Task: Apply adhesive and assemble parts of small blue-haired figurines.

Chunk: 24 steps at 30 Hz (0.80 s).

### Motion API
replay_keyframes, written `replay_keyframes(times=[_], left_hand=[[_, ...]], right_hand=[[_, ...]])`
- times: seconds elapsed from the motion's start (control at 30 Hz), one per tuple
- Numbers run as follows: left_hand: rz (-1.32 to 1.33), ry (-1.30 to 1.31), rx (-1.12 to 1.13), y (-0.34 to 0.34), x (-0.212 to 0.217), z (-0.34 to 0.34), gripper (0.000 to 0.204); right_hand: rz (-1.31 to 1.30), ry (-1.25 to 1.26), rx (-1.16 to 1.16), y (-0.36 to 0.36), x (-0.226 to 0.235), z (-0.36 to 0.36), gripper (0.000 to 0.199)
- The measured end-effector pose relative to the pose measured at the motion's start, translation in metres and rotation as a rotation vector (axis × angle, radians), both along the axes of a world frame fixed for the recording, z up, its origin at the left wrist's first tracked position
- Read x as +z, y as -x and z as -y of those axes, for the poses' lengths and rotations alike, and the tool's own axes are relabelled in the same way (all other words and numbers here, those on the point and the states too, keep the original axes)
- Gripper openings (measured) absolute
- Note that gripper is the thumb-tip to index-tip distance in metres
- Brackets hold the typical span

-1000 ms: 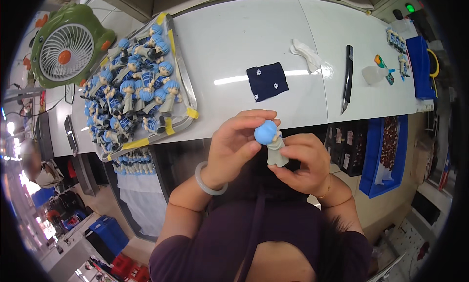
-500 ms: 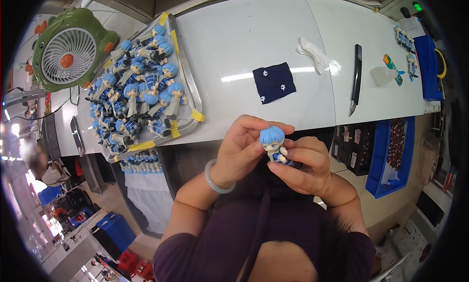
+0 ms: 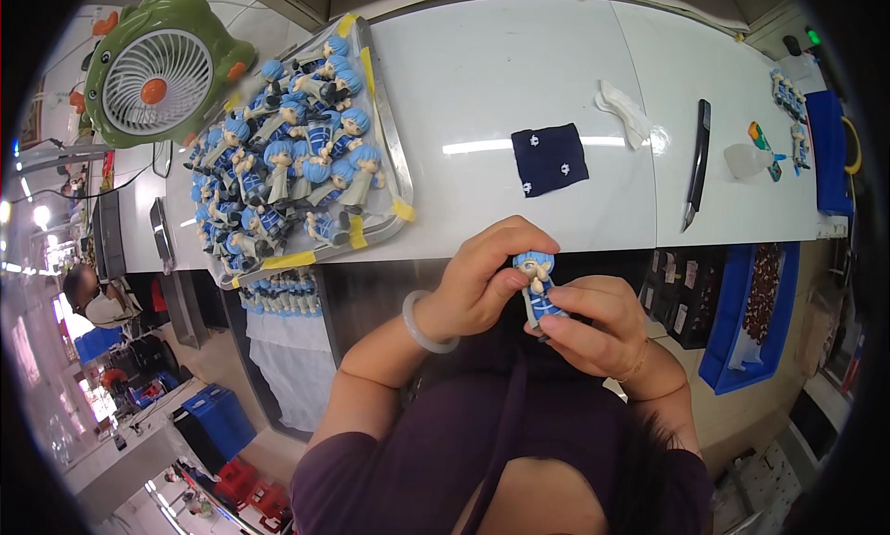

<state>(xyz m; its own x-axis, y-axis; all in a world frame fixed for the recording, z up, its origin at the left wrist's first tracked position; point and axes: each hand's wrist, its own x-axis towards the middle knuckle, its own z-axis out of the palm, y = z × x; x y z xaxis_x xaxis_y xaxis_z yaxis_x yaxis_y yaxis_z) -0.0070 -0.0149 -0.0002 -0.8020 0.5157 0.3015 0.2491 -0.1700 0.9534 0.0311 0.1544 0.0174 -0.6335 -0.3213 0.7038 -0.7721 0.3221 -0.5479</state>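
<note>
Between my two hands is a small blue-haired figurine (image 3: 540, 289) in a blue and pale outfit, held just off the table's front edge. My left hand (image 3: 487, 275) grips its head, thumb against the face side and fingers behind the hair. On the lower body, the thumb and fingers of my right hand (image 3: 598, 324) pinch the figurine. Part of its head and legs is hidden by my fingers. Beyond my hands, a dark blue cloth (image 3: 550, 160) with small white motifs lies flat on the white table (image 3: 445, 90).
At left, a metal tray (image 3: 394, 169) with yellow tape holds many similar figurines (image 3: 278, 159), beside a green animal-shaped fan (image 3: 156, 81). Rightward lie a white crumpled cloth (image 3: 623, 113), a black-handled knife (image 3: 699, 159) and a clear cup (image 3: 743, 160). A blue bin (image 3: 718, 368) stands below.
The figurine has turned and leaned back, so its body shows more. My left fingers have moved over the top of its head. The whole view has shifted slightly.
</note>
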Motion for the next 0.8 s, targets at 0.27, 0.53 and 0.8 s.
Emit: replay_keyframes(times=[0.27, 0.53, 0.8], left_hand=[[0.357, -0.311, 0.028, -0.011, 0.002, 0.010, 0.030], [0.772, -0.755, -0.203, -0.014, 0.003, -0.016, 0.028], [0.907, -0.703, -0.319, -0.019, 0.012, -0.012, 0.026]], right_hand=[[-0.054, 0.199, -0.456, 0.004, -0.015, -0.040, 0.057], [0.358, 0.105, -1.009, 0.036, -0.044, -0.217, 0.052], [0.625, 0.004, -0.816, 0.072, -0.061, -0.233, 0.047]])
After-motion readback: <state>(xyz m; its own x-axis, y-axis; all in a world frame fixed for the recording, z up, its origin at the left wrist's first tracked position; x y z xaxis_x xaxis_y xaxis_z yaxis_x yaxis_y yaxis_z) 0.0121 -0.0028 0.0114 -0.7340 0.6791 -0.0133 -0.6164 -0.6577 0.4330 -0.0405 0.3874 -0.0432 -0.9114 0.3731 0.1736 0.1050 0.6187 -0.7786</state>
